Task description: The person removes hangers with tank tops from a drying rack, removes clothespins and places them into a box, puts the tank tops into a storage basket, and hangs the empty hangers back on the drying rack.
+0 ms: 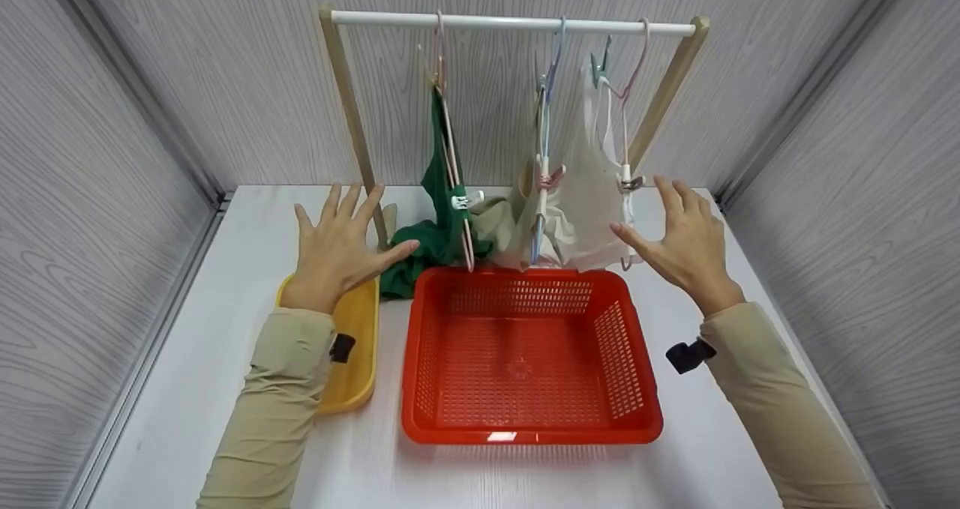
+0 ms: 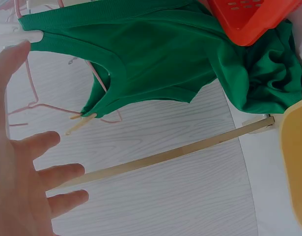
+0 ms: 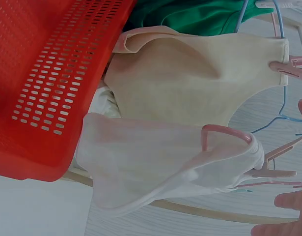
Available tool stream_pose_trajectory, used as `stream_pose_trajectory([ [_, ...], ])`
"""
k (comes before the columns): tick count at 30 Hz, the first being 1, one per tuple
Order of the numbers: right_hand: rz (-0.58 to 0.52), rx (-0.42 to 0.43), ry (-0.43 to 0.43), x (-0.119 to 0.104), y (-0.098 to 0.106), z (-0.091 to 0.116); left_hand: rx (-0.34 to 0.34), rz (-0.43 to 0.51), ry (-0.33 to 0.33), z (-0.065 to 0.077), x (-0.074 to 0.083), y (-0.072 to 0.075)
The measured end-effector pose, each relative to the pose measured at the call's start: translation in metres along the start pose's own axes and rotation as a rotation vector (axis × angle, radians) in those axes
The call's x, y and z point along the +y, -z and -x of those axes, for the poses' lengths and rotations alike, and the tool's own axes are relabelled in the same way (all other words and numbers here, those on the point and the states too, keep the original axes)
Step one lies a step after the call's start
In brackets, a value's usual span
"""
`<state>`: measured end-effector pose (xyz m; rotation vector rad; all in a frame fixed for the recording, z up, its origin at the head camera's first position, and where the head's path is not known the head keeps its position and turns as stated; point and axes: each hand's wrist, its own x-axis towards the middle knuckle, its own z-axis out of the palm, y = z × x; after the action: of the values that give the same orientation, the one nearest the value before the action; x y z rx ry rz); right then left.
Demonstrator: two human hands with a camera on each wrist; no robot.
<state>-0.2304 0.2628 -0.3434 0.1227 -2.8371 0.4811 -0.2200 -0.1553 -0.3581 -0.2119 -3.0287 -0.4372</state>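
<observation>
My left hand (image 1: 337, 250) is raised with its fingers spread, holding nothing, left of a green tank top (image 1: 431, 241). That top hangs from a pink hanger (image 1: 468, 243) with a white clothespin (image 1: 466, 200) on it. In the left wrist view the thumb overlaps the pale clothespin on its strap. My right hand (image 1: 690, 250), also spread and holding nothing, is up beside a white top (image 1: 592, 217) on another pink hanger. Between them a beige top (image 3: 180, 78) hangs from a blue hanger (image 1: 537, 239), clipped by a pink clothespin (image 3: 290, 69).
All three hangers hook over the white rod (image 1: 495, 22) of a rack with wooden legs (image 1: 349, 112). In front stands a red perforated basket (image 1: 532, 435) with nothing in it. A yellow tray (image 1: 351, 378) lies partly under my left forearm. Panelled walls (image 1: 112, 194) enclose the table.
</observation>
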Motion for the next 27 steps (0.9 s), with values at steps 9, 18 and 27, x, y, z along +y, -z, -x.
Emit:
stream_pose_trajectory([
  [9,-0.099,0.163,0.053,-0.004,0.000,0.008,0.053,0.031,-0.020,0.006,0.003,-0.006],
  [18,-0.152,0.214,0.034,-0.010,0.002,0.017,0.111,0.016,-0.050,0.012,0.006,-0.011],
  [27,-0.178,0.323,0.080,-0.020,0.003,0.026,0.224,0.015,-0.114,0.019,0.007,-0.021],
])
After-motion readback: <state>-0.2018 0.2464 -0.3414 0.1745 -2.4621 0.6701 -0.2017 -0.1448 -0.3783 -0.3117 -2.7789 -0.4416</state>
